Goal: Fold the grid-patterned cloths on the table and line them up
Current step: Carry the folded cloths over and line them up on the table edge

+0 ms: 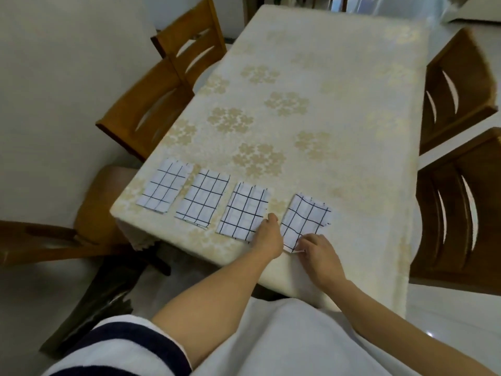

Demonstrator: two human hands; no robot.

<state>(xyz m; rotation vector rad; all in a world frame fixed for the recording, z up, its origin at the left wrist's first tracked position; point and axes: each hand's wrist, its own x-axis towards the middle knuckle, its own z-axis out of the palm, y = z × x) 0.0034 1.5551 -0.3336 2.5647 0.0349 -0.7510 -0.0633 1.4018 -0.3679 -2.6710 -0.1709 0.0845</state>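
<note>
Several folded white cloths with a black grid lie in a row near the table's front edge. The leftmost cloth (164, 185) and the second cloth (202, 199) lie flat and untouched. My left hand (267, 236) rests between the third cloth (244, 211) and the rightmost cloth (305, 219), its fingers curled against the left edge of the rightmost one. My right hand (315, 252) pinches the near corner of the rightmost cloth, which is slightly wrinkled and sits a little lower than the others.
The table (339, 104) wears a cream cloth with pale gold flowers. Wooden chairs stand at the left (151, 104), far left (189, 42) and right (458, 207), and one more at the right back (458, 88).
</note>
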